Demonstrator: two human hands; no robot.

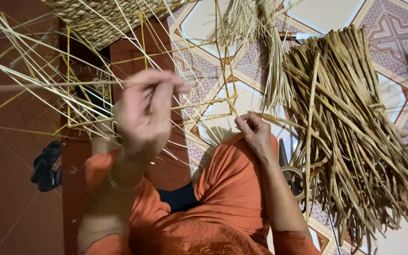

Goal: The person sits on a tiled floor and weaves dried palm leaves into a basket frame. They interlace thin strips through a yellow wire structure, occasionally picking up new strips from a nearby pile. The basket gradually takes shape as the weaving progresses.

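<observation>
Left hand point(145, 111) pinching pale strand point(48, 86), right hand point(256, 132) seemingly gripping yellow frame point(227, 100)

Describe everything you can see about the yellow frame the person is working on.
The frame is an open box outline of thin yellow rods, perhaps wire wrapped in fibre, joined at square corners. It stands ahead of the person, partly over the brown floor and partly over the patterned mat. Pale straw strands fan through and across it, and a woven basket lies behind it. The left hand, blurred, pinches a strand in front of it; the right hand holds a strand at its near right corner.
</observation>
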